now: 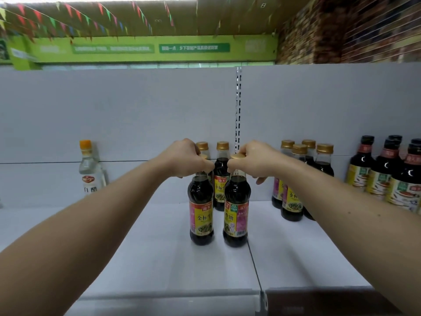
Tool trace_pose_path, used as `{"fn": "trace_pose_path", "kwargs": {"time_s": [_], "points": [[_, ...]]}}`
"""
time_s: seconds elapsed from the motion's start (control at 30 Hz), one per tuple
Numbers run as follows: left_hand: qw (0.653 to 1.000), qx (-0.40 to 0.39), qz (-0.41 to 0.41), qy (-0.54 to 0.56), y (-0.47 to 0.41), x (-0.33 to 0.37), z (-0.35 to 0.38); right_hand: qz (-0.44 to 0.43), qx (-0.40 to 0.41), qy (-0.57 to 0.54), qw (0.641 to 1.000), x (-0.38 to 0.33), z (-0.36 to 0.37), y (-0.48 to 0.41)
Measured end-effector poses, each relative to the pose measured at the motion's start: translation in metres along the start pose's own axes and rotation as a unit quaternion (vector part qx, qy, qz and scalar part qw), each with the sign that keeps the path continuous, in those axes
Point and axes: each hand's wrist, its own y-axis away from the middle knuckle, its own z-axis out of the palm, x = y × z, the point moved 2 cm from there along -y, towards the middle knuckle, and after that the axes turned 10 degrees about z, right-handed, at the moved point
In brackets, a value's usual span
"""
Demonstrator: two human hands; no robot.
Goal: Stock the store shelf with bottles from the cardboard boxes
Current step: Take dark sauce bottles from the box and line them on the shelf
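Two dark soy sauce bottles with gold caps stand side by side on the white shelf (136,258). My left hand (185,159) grips the neck of the left bottle (201,213). My right hand (255,160) grips the neck of the right bottle (235,215), whose gold cap shows above my fingers. Both bottles stand upright with their bases on the shelf. Directly behind them stand two more bottles of the same kind (221,179). No cardboard box is in view.
A clear white-vinegar bottle (90,172) with an orange cap stands at the back left. Several gold-capped soy bottles (293,192) stand right of centre, and dark-capped bottles (387,176) fill the far right. A slotted upright (238,110) splits the grey back panel.
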Motion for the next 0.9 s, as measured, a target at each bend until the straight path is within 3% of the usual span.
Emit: {"fn": "trace_pose_path", "kwargs": {"time_s": [0.63,0.9], "points": [[0.998,-0.030,0.061,0.002,-0.053,-0.034,0.005,-0.002,0.022,0.049,0.999,-0.020,0.016,-0.054],[0.997,-0.034,0.063,-0.015,-0.060,-0.039,0.004,-0.010,0.037,0.006,0.999,-0.016,0.022,-0.062]]}}
